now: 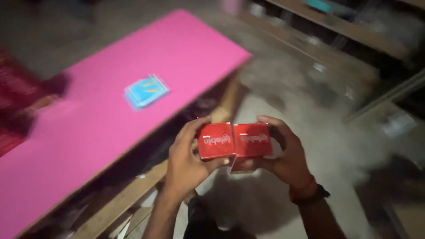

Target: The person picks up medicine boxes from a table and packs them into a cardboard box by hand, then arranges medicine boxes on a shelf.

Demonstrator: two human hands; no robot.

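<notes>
Blurred, dim view. Left hand (186,163) and right hand (287,155), fingers clenched, hold two red boxes (234,140) pressed together over the floor beside a pink table (88,132); contents hidden. A blue packet (146,91) lies on the table.

Red boxes (234,140), pink tabletop (133,88), light-blue packet (146,91)

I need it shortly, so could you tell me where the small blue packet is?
In the head view, the blue packet lies alone on the pink tabletop, up and left of both hands.
</notes>
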